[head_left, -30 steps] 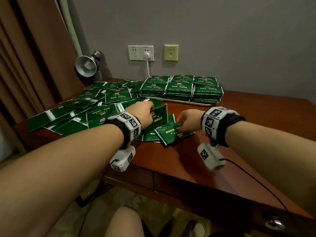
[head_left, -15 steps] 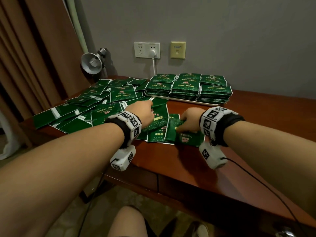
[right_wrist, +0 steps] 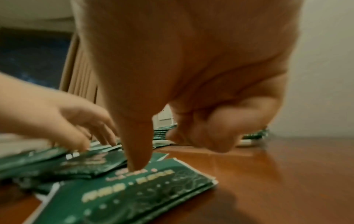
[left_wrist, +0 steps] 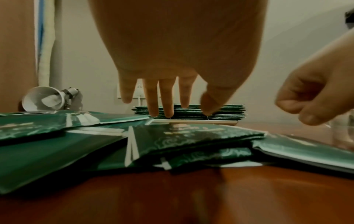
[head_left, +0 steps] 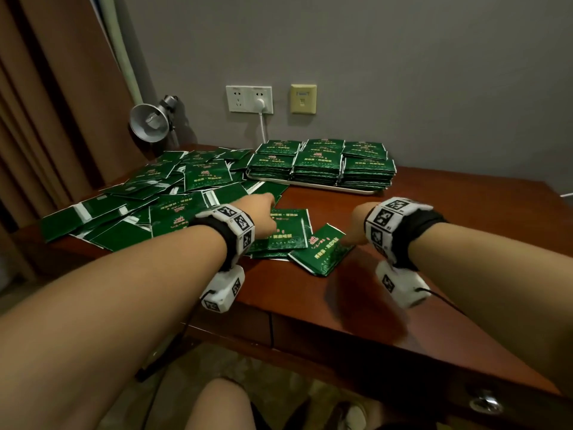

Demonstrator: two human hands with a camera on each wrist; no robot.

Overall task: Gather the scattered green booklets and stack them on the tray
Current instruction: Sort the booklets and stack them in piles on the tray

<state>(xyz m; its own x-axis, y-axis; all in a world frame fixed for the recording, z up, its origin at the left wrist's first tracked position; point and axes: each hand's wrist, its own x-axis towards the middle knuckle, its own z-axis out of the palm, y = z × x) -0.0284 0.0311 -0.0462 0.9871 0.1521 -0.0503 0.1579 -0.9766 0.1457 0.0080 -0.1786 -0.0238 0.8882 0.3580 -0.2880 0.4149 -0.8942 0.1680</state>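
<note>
Your right hand (head_left: 356, 226) has its fingers curled up, holding nothing, and only its thumb (right_wrist: 137, 151) presses on the green booklet (head_left: 321, 249), which lies flat on the table (head_left: 434, 243) with its long side slanting toward the tray (head_left: 356, 190). Your left hand (head_left: 263, 217) reaches with straight fingers (left_wrist: 166, 97), grip open, over the scattered booklets (head_left: 173, 193).

**Both arms reaching forward, one hand spread, one curled**

Both bare forearms stretch forward side by side, each wrist wrapped in a black band with white marker blocks and a small white camera unit hanging below. The left hand (head_left: 262, 217) is palm down, its fingers (left_wrist: 164, 97) straight and slightly spread, pointing away from the body. The right hand (head_left: 356, 226) sits lower, its fingers (right_wrist: 214, 125) curled in toward the palm, while the thumb (right_wrist: 138, 144) points straight down, its tip pressing on what lies beneath
</note>
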